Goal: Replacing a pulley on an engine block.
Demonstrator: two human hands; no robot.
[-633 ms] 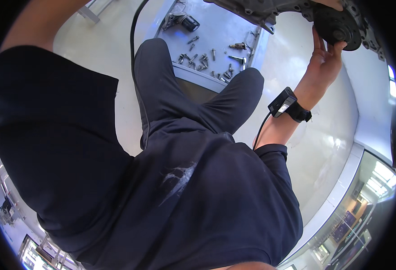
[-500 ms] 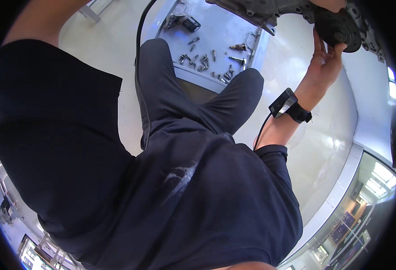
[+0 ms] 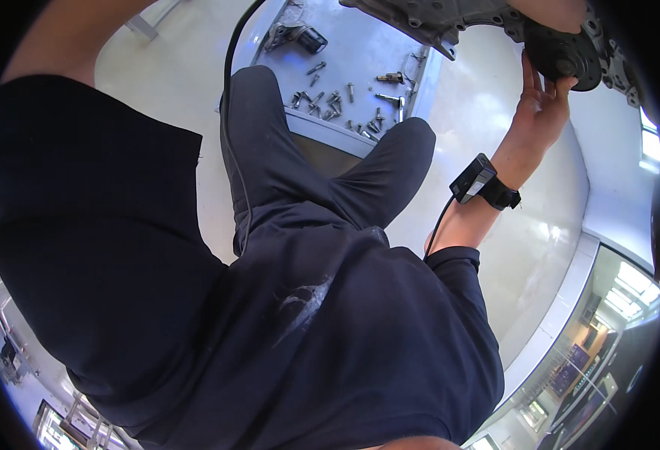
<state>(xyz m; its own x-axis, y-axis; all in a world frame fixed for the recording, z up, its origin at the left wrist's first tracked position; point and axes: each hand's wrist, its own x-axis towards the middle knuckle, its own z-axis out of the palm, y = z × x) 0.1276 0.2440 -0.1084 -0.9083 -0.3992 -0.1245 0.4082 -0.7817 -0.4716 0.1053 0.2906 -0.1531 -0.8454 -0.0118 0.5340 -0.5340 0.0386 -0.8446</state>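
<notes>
A dark round pulley [image 3: 553,46] sits against the underside of a grey metal engine block [image 3: 487,15] at the upper right. My right hand [image 3: 541,116] reaches up to it, closed on its lower rim with fingers behind and thumb at the front. Close above the pulley, bare skin [image 3: 551,10] comes in at the top edge, apparently part of my left hand; its fingers are hidden. My left forearm [image 3: 82,34] passes out of view at the upper left.
Between and beyond my knees lies a light tray [image 3: 322,129] holding loose bolts [image 3: 334,103], a ratchet-like tool [image 3: 390,97] and a black cylindrical part [image 3: 311,40] on a bracket. A cable [image 3: 231,60] runs past my left knee. A black device [image 3: 474,178] is strapped to my right wrist.
The view has shifted slightly, moving the tray and engine block a little left in it. My right hand keeps its hold on the pulley. The skin at the top edge shows more.
</notes>
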